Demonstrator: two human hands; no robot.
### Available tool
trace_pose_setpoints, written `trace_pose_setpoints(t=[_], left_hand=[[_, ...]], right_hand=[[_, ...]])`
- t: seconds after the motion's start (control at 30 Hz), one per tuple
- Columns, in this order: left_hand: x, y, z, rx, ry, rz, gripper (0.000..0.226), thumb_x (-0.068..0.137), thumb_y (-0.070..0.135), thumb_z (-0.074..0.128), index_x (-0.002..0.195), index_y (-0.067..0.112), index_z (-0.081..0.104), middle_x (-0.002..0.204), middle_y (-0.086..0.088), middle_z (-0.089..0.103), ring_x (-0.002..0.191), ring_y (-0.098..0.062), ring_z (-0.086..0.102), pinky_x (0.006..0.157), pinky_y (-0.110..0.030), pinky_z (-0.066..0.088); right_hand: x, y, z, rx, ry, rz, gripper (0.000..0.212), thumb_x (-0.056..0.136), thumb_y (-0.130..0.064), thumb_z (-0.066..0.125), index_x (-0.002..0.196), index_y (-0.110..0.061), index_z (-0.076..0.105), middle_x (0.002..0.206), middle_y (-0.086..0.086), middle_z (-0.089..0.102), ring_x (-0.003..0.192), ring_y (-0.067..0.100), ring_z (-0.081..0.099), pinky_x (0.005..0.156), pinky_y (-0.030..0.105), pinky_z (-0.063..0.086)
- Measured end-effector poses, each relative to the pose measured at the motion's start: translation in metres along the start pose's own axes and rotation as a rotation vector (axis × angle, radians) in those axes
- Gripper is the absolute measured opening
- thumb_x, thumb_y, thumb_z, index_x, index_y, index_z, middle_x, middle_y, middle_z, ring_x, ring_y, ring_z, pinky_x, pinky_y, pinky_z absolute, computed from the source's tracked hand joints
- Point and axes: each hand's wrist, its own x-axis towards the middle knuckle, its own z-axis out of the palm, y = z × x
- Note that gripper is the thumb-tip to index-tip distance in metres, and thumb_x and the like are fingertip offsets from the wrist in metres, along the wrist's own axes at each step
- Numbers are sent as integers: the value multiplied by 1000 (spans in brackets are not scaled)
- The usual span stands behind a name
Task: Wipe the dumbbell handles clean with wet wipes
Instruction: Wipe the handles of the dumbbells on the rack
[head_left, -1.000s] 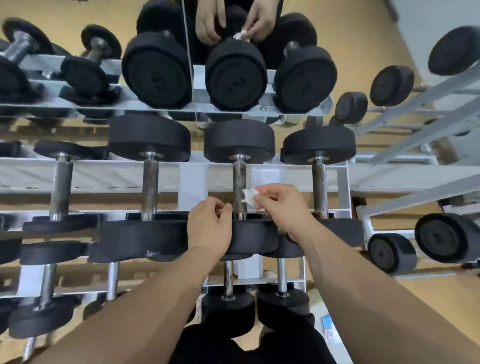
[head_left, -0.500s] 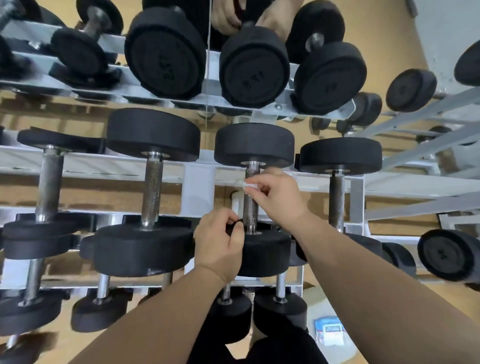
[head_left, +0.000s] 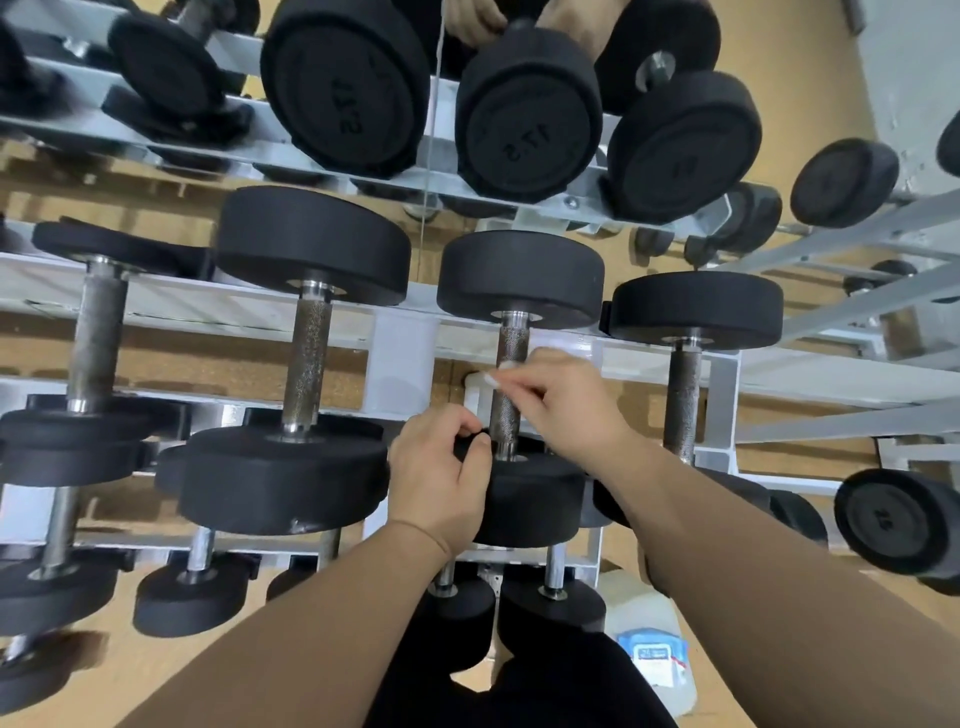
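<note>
A black dumbbell with a knurled steel handle (head_left: 511, 343) lies on the grey rack in front of me. My right hand (head_left: 566, 400) pinches a small white wet wipe (head_left: 496, 375) against the middle of that handle. My left hand (head_left: 441, 470) grips the rim of the dumbbell's near black head (head_left: 535, 499). The far head (head_left: 519, 278) rests on the rack's back rail.
Similar dumbbells (head_left: 306, 358) lie to the left and right (head_left: 685, 384) on the same rack tier (head_left: 400, 358). A mirror behind the rack reflects heavier dumbbells (head_left: 524, 114) and my hands. A blue-labelled pack of wipes (head_left: 654, 652) lies on the floor at lower right.
My right hand has slid the wipe along the handle, up from its lower end towards the middle. My left hand has kept its hold on the near head. The camera has moved closer.
</note>
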Motion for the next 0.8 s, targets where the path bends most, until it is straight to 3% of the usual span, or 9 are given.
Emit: trace_pose_setpoints(t=[0.1, 0.23, 0.33, 0.43, 0.53, 0.6, 0.7, 0.8], left_hand=[[0, 0, 0, -1, 6, -4, 25, 86, 42, 43, 85, 22, 58, 84, 12, 56, 87, -17, 52, 82, -49, 46], [0, 1, 0, 6, -3, -43, 19, 85, 42, 43, 83, 26, 52, 82, 14, 53, 87, -17, 50, 83, -50, 46], [0, 2, 1, 10, -3, -73, 13, 85, 39, 46, 84, 27, 52, 83, 15, 53, 88, -17, 50, 84, -49, 46], [-1, 2, 1, 6, 5, -63, 14, 85, 41, 45, 84, 29, 52, 83, 16, 54, 89, -17, 51, 84, -49, 46], [0, 1, 1, 0, 10, -37, 17, 83, 44, 43, 85, 30, 53, 83, 17, 55, 88, -17, 52, 84, -49, 46], [0, 1, 0, -1, 10, -34, 18, 83, 45, 42, 84, 31, 52, 82, 17, 55, 88, -17, 52, 84, -49, 46], [0, 2, 0, 0, 5, -40, 17, 84, 43, 42, 83, 30, 52, 81, 16, 55, 87, -16, 51, 85, -50, 46], [0, 2, 0, 0, 6, -45, 16, 85, 42, 44, 83, 29, 53, 81, 16, 55, 87, -16, 51, 85, -49, 45]], right_hand=[[-15, 2, -3, 9, -209, 6, 18, 91, -17, 72, 106, -22, 78, 81, -8, 63, 78, 7, 59, 74, 18, 48], [18, -3, 1, -70, -39, -3, 17, 92, -19, 71, 107, -19, 78, 85, -2, 67, 79, 12, 61, 78, 28, 51], [34, -4, -5, -105, 45, 119, 20, 93, -24, 69, 111, -22, 77, 90, -7, 68, 82, 6, 58, 81, 21, 46], [4, -6, -13, -44, -116, 92, 19, 94, -29, 68, 111, -25, 77, 80, -13, 63, 72, 4, 56, 70, 18, 43], [-17, -2, -13, -11, -290, 23, 19, 93, -24, 70, 111, -24, 77, 90, -4, 72, 80, 7, 63, 75, 21, 50], [-7, 2, -8, -53, -225, -17, 21, 93, -19, 70, 113, -22, 76, 91, -3, 72, 81, 9, 63, 77, 22, 50], [20, 1, -1, -108, 7, 25, 21, 93, -20, 69, 113, -21, 76, 93, 1, 72, 86, 15, 65, 82, 23, 49], [27, 2, -1, -88, 114, 104, 22, 93, -25, 68, 114, -23, 76, 92, -8, 69, 90, 7, 62, 86, 17, 46]])
